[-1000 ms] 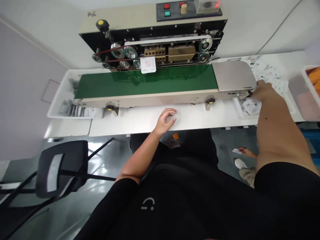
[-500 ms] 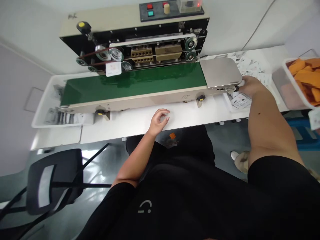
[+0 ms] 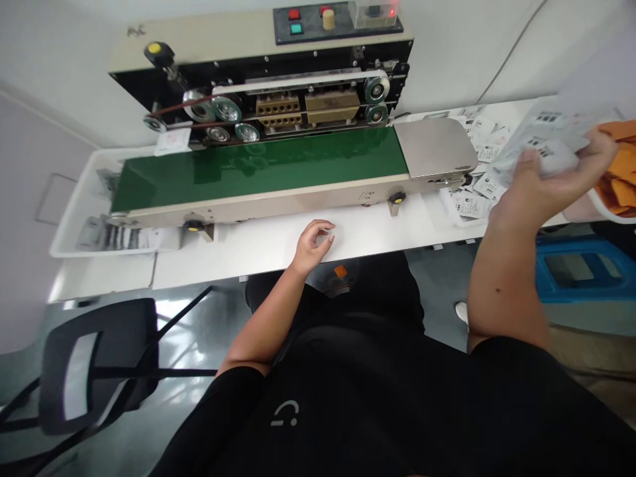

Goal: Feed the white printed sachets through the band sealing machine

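My right hand (image 3: 549, 175) is raised at the right, gripping a loose bunch of white printed sachets (image 3: 546, 142) above the edge of a bin of orange pieces (image 3: 619, 165). My left hand (image 3: 314, 248) rests on the white table (image 3: 248, 255) with its fingers loosely curled, holding nothing. It lies in front of a band sealer with a green conveyor belt (image 3: 258, 165). One white sachet (image 3: 171, 141) stands at the sealer's left end. Further sachets (image 3: 470, 205) lie in a white tray beside the sealer's steel plate.
A white tray (image 3: 64, 245) holding sachets sits under the belt's left end. A black chair (image 3: 94, 364) stands at the lower left. A blue crate (image 3: 581, 271) sits on the floor at the right, and a white shoe (image 3: 462, 312) shows beside my right arm.
My right hand has risen from beside the sealer's steel plate, up and right, with a bunch of sachets. The sachet on the sealer has travelled left. My left hand has stayed in place.
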A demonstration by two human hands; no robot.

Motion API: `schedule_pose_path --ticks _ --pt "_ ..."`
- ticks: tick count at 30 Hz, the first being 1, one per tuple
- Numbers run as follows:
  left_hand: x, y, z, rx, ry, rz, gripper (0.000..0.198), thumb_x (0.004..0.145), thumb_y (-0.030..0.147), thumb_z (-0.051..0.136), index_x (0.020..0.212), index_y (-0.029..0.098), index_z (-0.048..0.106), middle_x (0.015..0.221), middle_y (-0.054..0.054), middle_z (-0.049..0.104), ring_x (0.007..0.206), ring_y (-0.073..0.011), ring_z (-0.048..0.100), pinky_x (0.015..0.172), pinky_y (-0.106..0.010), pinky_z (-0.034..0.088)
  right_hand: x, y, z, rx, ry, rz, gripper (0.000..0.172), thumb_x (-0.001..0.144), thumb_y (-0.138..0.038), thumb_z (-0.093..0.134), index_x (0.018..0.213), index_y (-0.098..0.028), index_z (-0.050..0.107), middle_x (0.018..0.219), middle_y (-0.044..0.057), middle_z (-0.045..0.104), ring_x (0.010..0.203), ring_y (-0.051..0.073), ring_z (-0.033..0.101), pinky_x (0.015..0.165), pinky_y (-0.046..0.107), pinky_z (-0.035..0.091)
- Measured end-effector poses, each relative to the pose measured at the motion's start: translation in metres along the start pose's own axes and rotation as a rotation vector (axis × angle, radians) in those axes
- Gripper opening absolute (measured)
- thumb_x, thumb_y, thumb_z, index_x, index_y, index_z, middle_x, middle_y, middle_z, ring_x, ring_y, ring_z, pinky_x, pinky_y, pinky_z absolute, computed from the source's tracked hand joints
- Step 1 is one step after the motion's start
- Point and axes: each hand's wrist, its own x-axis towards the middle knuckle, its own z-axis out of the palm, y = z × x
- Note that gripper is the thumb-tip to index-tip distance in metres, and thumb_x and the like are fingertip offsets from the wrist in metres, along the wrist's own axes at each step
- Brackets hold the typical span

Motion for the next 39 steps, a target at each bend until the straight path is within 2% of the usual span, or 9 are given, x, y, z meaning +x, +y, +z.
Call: schedule_pose_path --ticks 2,6,10,16,21,25,31,36,39 --pt "-0.001 0.002 0.0 -0.013 -0.027 0.004 0.034 0.098 0.047 0.071 0.121 0.023 0.07 0.119 -0.012 0.069 0.108 -0.0228 0.068 0.097 -0.04 0.058 -0.059 -0.029 0.003 0.225 -0.089 -0.097 0.051 0.088 -0.031 0.082 0.131 -0.02 0.058 0.133 0.013 0.06 0.126 0.024 0.066 0.11 0.045 0.055" --pt "-0.006 0.004 0.002 -0.043 -0.112 0.02 0.057 0.095 0.051 0.074 0.142 0.025 0.057 0.134 -0.016 0.066 0.114 -0.0265 0.071 0.102 -0.045 0.059 -0.181 -0.074 0.028 0.336 -0.711 0.031 0.033 0.094 -0.046 0.073 0.119 -0.026 0.065 0.122 0.01 0.066 0.116 0.028 0.07 0.104 0.049 0.062" --pt "-0.009 0.003 0.005 0.016 -0.1 0.043 0.074 0.094 0.053 0.075 0.155 0.027 0.043 0.151 -0.018 0.058 0.137 -0.033 0.062 0.111 -0.05 0.056 -0.239 -0.085 0.063 0.351 -1.022 0.042 0.037 0.1 -0.045 0.064 0.133 -0.028 0.065 0.131 0.011 0.067 0.126 0.029 0.066 0.114 0.049 0.057" --pt "-0.007 0.0 0.009 0.164 0.027 -0.055 0.043 0.105 0.051 0.058 0.137 0.022 0.061 0.129 -0.015 0.07 0.12 -0.0275 0.069 0.103 -0.044 0.058 -0.248 -0.074 0.086 0.28 -1.173 0.145 0.083 0.092 -0.041 0.076 0.166 -0.028 0.042 0.133 0.012 0.07 0.12 0.03 0.071 0.107 0.044 0.06" --pt "-0.009 -0.003 0.011 0.129 0.039 -0.029 0.049 0.101 0.05 0.065 0.143 0.025 0.057 0.136 -0.015 0.068 0.124 -0.029 0.069 0.106 -0.047 0.058 -0.245 -0.072 0.081 0.254 -1.113 0.191 0.052 0.091 -0.037 0.075 0.142 -0.028 0.063 0.129 0.009 0.073 0.119 0.029 0.073 0.106 0.044 0.059" --pt "-0.009 -0.009 0.013 0.115 0.075 -0.048 0.062 0.097 0.053 0.07 0.15 0.028 0.05 0.146 -0.016 0.062 0.131 -0.0309 0.066 0.105 -0.047 0.059 -0.243 -0.07 0.081 0.25 -1.102 0.188 0.059 0.086 -0.04 0.08 0.14 -0.026 0.062 0.127 0.01 0.074 0.113 0.029 0.073 0.102 0.043 0.06" --pt "-0.007 -0.011 0.012 0.132 0.085 -0.056 0.061 0.096 0.051 0.073 0.149 0.027 0.052 0.142 -0.015 0.064 0.129 -0.0296 0.066 0.106 -0.045 0.057 -0.242 -0.066 0.082 0.19 -1.055 0.125 0.04 0.088 -0.041 0.079 0.122 -0.024 0.071 0.119 0.01 0.075 0.112 0.03 0.071 0.103 0.047 0.058" --pt "-0.002 -0.003 0.011 0.17 0.028 -0.051 0.045 0.098 0.045 0.072 0.137 0.024 0.063 0.125 -0.012 0.071 0.113 -0.026 0.07 0.099 -0.042 0.057 -0.239 -0.061 0.086 0.191 -1.126 0.022 0.029 0.086 -0.033 0.08 0.112 -0.024 0.075 0.119 0.009 0.074 0.116 0.03 0.068 0.108 0.048 0.055" --pt "0.0 -0.002 0.011 0.22 0.035 -0.07 0.039 0.095 0.042 0.075 0.128 0.023 0.068 0.123 -0.012 0.071 0.112 -0.0261 0.069 0.096 -0.041 0.056 -0.24 -0.057 0.084 0.177 -1.137 0.126 0.027 0.088 -0.034 0.077 0.112 -0.023 0.077 0.111 0.007 0.077 0.104 0.027 0.072 0.1 0.045 0.058"
